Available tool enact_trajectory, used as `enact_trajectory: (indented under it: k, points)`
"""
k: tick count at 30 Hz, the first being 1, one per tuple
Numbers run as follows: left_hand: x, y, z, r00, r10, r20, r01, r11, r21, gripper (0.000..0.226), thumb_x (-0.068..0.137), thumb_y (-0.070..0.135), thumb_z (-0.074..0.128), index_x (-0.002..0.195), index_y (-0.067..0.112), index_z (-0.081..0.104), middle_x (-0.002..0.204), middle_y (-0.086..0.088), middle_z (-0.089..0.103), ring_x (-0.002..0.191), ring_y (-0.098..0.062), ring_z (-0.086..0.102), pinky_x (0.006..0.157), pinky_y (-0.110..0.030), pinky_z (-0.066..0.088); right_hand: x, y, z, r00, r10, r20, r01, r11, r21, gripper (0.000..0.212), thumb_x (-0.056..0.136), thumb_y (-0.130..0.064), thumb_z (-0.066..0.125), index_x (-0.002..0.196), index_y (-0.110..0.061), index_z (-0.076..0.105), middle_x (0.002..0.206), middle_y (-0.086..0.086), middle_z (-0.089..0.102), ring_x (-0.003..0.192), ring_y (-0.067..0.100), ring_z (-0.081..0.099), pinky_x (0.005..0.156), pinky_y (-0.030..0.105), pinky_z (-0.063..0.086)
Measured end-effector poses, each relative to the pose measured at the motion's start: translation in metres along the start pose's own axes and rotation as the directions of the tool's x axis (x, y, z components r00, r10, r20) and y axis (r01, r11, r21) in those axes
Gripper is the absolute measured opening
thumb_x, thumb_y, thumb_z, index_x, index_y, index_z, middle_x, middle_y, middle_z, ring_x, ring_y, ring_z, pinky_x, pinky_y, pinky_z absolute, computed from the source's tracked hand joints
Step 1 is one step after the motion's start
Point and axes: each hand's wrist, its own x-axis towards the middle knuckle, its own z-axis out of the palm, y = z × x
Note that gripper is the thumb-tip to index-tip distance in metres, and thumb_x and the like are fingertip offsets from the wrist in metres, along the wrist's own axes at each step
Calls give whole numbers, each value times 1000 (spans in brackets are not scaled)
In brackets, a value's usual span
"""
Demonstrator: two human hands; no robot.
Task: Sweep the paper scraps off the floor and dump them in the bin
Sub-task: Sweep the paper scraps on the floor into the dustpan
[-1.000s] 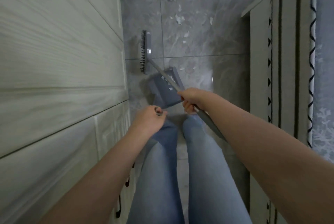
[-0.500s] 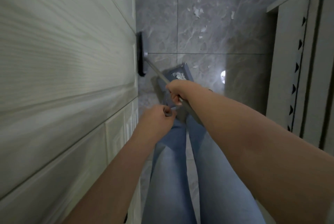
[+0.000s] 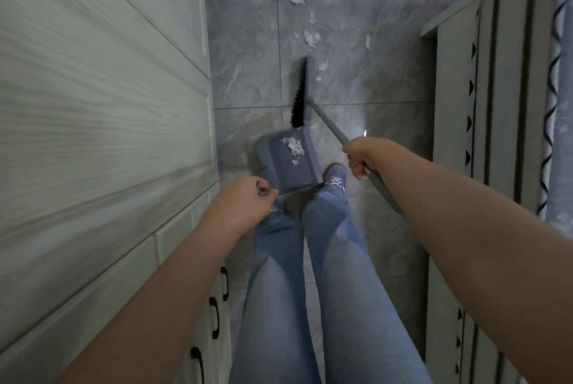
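Your right hand point(image 3: 362, 156) has its grip clenched around the broom handle point(image 3: 329, 123), which slants forward and left from it to the black broom head point(image 3: 300, 95) resting on the grey floor point(image 3: 248, 42). Your left hand point(image 3: 245, 197) has its grip wrapped round the dustpan handle point(image 3: 291, 189). The dustpan point(image 3: 288, 160) sits just ahead of that grip, some paper scraps point(image 3: 293, 145) already inside. More loose scraps point(image 3: 311, 37) lie well beyond the broom head. Your shoe point(image 3: 335, 177) touches the pan's right edge.
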Motion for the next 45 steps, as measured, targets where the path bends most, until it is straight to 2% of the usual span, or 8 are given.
enact_trajectory:
  k: [6,10,12,15,19,29,40,45]
  points:
    - [4,9,-18,1000,23,10,-24,1000,19,33,94,33,58,69,12,54,48,-2,44,42,-19,41,41,-22,28,-16,31,-30,991,-34,-126,21,994,-103,26,97,-16,38,72,-9,42,65,10,43,13,11,37,19,17,31]
    - [10,12,-39,1000,-21,-16,20,998,-53,33,93,33,59,66,14,54,44,-4,44,34,-21,39,38,-19,31,-26,54,-35,988,-68,-139,49,989,-137,38,99,-19,36,127,3,50,54,11,50,15,10,39,19,15,30]
    - [15,15,-47,1000,-20,-21,19,999,-40,32,93,34,60,69,13,58,44,-7,46,39,-24,43,42,-23,35,-34,65,-36,978,-86,-190,51,981,-186,40,99,-19,38,127,7,50,60,10,49,29,18,51,20,15,31]
    - [24,24,-51,999,-6,-37,6,1000,-8,29,93,34,60,70,16,60,50,-11,49,46,-28,47,47,-26,37,-53,73,-34,970,-105,-220,30,948,-317,34,98,-10,42,124,10,53,75,14,59,64,29,62,49,28,54]
    - [38,28,-50,993,56,-102,-46,995,90,28,94,33,59,81,10,68,70,-24,64,78,-44,66,58,-30,41,-68,65,-37,963,-56,-263,-116,796,-594,46,84,0,66,126,12,52,124,19,60,112,30,61,87,30,49]
    - [50,24,-50,994,-33,-106,37,999,34,32,93,35,57,77,9,62,51,-10,47,37,-24,40,39,-21,32,-39,57,8,969,-242,-57,135,705,-696,35,93,-10,57,124,4,57,129,17,59,117,29,57,95,32,45]
    - [45,28,-51,996,42,-73,-39,998,48,30,95,34,55,73,16,62,75,-23,65,71,-51,65,49,-32,45,-36,65,38,980,-187,-64,92,718,-690,41,82,-9,70,120,1,61,123,16,63,112,27,61,85,31,50]
    - [41,25,-53,996,39,-80,-35,998,53,32,95,34,56,74,12,63,82,-22,67,74,-47,67,63,-41,57,-28,60,80,993,-117,-12,103,915,-390,36,90,-20,60,120,-2,64,120,17,64,72,8,70,66,22,54]
